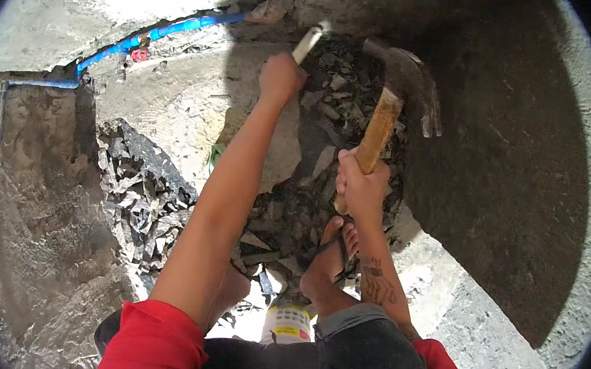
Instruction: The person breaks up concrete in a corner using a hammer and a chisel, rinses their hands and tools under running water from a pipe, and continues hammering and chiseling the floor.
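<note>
hammer [381, 125] fills the right grip [364, 188], pale rod [307, 44] the left grip [282, 79]; yellow label [289, 322] is unreadable.

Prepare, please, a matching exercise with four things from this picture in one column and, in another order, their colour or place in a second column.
Things:
1. hammer
2. pipe
3. pale rod
4. valve handle

Colour or place:
A. gripped in the left hand
B. red
C. gripped in the right hand
D. blue

Right pairs: 1-C, 2-D, 3-A, 4-B.
</note>
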Tool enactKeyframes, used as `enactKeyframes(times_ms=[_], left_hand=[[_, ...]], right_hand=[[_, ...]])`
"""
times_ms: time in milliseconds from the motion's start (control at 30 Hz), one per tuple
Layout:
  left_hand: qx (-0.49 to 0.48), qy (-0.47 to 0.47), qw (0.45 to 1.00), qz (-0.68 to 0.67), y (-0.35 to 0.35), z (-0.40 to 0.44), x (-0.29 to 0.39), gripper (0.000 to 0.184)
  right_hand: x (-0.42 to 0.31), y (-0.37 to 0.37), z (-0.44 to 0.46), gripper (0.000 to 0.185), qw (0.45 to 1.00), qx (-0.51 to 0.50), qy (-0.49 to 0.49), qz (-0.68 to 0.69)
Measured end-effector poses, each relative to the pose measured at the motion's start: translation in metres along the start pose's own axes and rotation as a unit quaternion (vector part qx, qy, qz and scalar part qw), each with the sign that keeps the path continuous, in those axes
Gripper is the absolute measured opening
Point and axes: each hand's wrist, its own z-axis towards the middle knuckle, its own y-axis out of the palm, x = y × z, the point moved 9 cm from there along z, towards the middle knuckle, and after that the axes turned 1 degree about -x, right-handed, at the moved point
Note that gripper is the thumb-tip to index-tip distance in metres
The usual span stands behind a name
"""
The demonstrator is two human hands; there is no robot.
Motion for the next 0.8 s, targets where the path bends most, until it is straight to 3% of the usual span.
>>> enactKeyframes(times_ms=[33, 100, 167, 200, 267, 300, 367, 433, 500, 533, 600, 700, 767, 800], left_hand=[[0.038, -0.077, 0.996, -0.002, -0.011, 0.000, -0.013, 0.028], [0.031, -0.083, 0.996, -0.001, 0.005, -0.003, -0.018, 0.022], [-0.088, 0.062, 0.991, 0.082, 0.039, -0.006, 0.012, 0.016], [-0.088, 0.061, 0.991, 0.083, 0.036, -0.012, 0.015, 0.016], [0.045, 0.023, 0.997, 0.059, 0.004, -0.020, 0.016, 0.018], [0.044, 0.023, 0.997, 0.060, -0.002, -0.014, 0.013, 0.018], [0.047, -0.088, 0.993, 0.059, -0.009, -0.002, -0.018, 0.020], [0.043, -0.089, 0.994, 0.045, -0.003, -0.002, -0.021, 0.020], [-0.109, 0.094, 0.978, 0.152, 0.027, -0.002, 0.013, 0.017], [-0.110, 0.093, 0.978, 0.153, 0.025, -0.005, 0.015, 0.017], [0.011, 0.077, 0.992, 0.103, -0.001, -0.009, 0.019, 0.018], [0.052, 0.037, 0.991, 0.114, -0.007, 0.014, 0.003, 0.018], [0.025, 0.020, 0.991, 0.129, 0.004, 0.024, -0.003, 0.017], [-0.019, 0.089, 0.983, 0.157, 0.012, 0.023, 0.012, 0.015]], right_hand=[[-0.001, -0.001, 0.000, 0.020, 1.000, 0.002, 0.001, -0.002], [-0.002, -0.003, -0.003, 0.020, 1.000, -0.016, -0.004, -0.016], [-0.005, -0.002, -0.002, 0.016, 1.000, -0.013, -0.004, -0.008], [-0.003, 0.000, -0.003, 0.014, 1.000, -0.011, 0.003, 0.004], [0.000, -0.001, -0.003, 0.016, 1.000, -0.007, 0.004, 0.013], [0.001, -0.003, -0.002, 0.019, 1.000, -0.001, 0.006, 0.018], [0.004, -0.005, -0.002, 0.019, 1.000, -0.008, 0.008, 0.026], [0.003, -0.003, -0.002, 0.019, 0.999, -0.020, 0.005, 0.034], [0.004, -0.003, 0.000, 0.019, 1.000, -0.004, 0.006, 0.029], [0.005, -0.003, -0.001, 0.019, 1.000, -0.004, 0.008, 0.030], [0.004, -0.001, 0.000, 0.019, 0.999, -0.016, -0.003, 0.037], [0.004, 0.001, 0.001, 0.019, 0.999, -0.021, 0.003, 0.043], [0.005, 0.001, -0.002, 0.019, 0.999, -0.014, 0.007, 0.028], [0.005, 0.001, -0.001, 0.019, 1.000, -0.007, 0.009, 0.015]])
